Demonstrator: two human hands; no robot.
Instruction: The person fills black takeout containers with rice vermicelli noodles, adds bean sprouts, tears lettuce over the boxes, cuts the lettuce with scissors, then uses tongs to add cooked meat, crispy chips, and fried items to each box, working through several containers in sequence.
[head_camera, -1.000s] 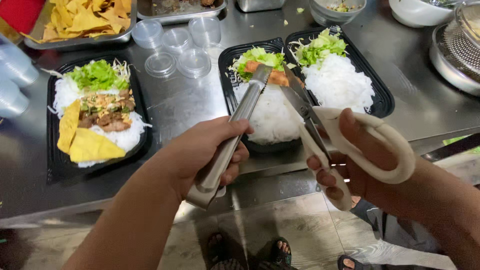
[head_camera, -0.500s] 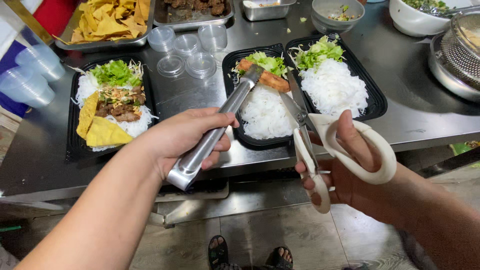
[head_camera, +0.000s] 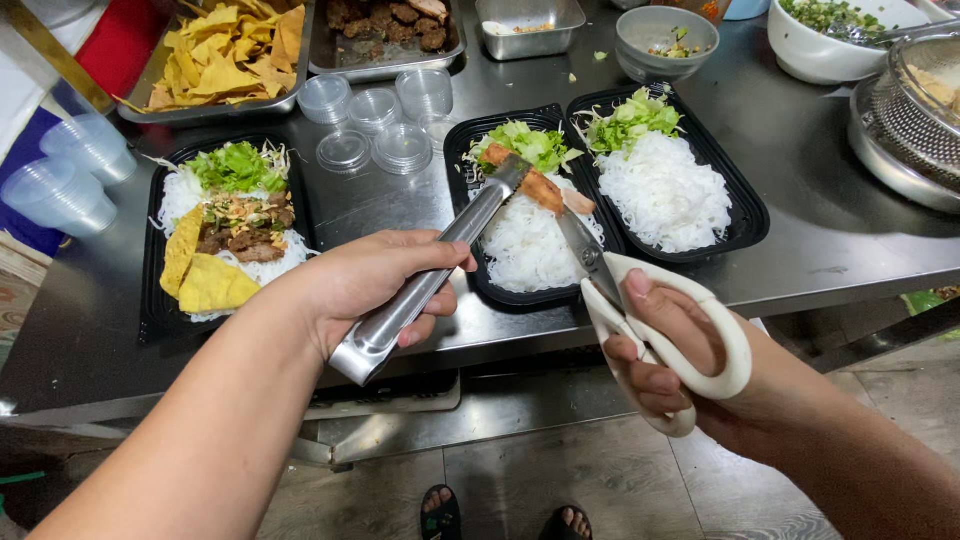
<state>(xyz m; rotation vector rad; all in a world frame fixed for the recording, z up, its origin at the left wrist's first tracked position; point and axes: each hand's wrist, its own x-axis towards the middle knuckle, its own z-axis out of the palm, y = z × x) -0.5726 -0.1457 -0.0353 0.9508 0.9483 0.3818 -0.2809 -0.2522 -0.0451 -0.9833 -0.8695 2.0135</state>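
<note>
A: The grip of the left hand (head_camera: 365, 285) presses the metal tongs (head_camera: 440, 265) together, pinching a fried roll (head_camera: 535, 185) over the noodle tray (head_camera: 470, 270).

B: And the right hand (head_camera: 665, 355)?

A: Closed through the white scissors (head_camera: 640, 310), blades at the roll. It looks crisp, light and brittle; hold it mid-length, gently.

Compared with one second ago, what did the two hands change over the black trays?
The white-handled scissors in the right hand closed in on the fried roll that the metal tongs in the left hand hold. Both grips and the trays stayed.
</note>
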